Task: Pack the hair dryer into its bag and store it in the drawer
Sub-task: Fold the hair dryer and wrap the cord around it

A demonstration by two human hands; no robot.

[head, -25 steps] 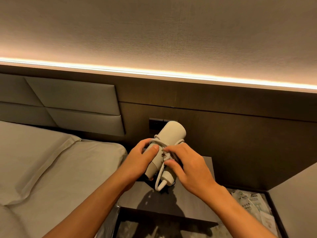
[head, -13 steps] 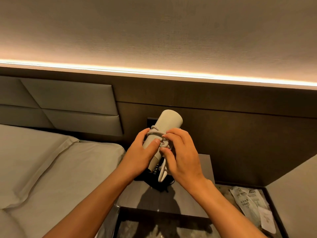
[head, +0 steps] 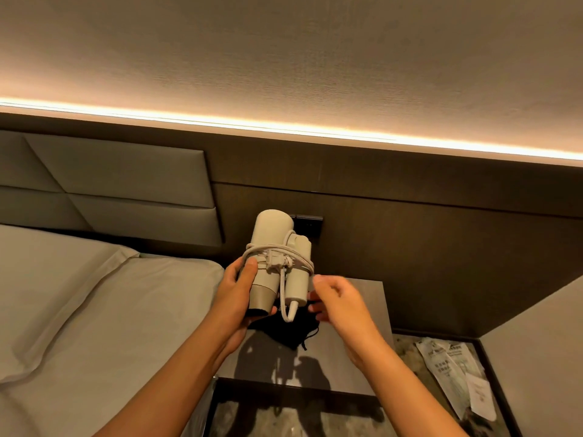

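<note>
A cream folded hair dryer (head: 270, 247) with its cord wound around body and handle is held upright above the nightstand (head: 353, 351). My left hand (head: 235, 298) grips its lower barrel from the left. My right hand (head: 337, 299) hovers just right of the folded handle, fingers loosely curled and apart, holding nothing. Under the dryer a black drawstring bag (head: 290, 331) lies crumpled on the nightstand top, partly hidden by the dryer and my hands. An open drawer (head: 284, 414) shows below the nightstand's front edge.
A bed with grey sheets (head: 94, 310) and a padded headboard (head: 110, 184) fills the left. A dark wall socket (head: 310, 225) sits behind the dryer. Paper packets (head: 454, 373) lie in a recess to the right, beside a grey ledge (head: 536, 357).
My right hand has let go of the cord and drawn away to the right. The dryer has turned, so its folded handle and wrapped cord now face me.
</note>
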